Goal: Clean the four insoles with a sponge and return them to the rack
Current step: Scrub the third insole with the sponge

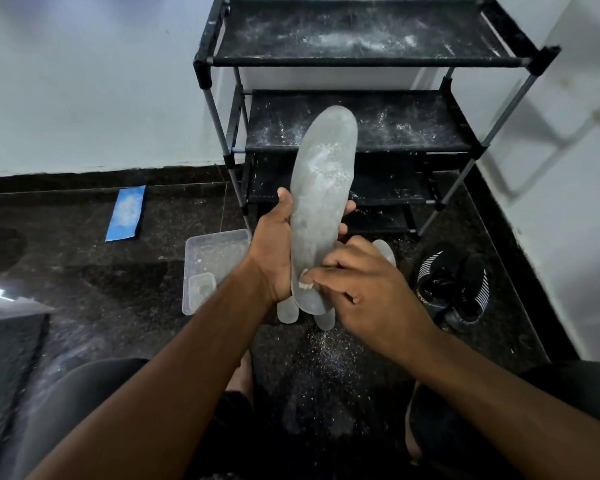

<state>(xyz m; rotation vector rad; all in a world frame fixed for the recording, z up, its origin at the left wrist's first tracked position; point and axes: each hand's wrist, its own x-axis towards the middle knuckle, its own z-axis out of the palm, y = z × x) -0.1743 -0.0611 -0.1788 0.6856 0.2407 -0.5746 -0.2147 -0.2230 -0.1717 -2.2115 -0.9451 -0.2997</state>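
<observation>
The left hand (274, 251) gripped a grey insole (321, 209) upright before the dusty rack (361, 60), fingers wrapped round its middle. The right hand (364, 285) pinched a sponge (305, 280) against its lower end.

Left hand (274, 251) grips insole (321, 188); right hand (357, 282) rubs it.

Left hand (274, 251) grips from behind; right hand (361, 285) (fingers curled) presses in front.
</observation>
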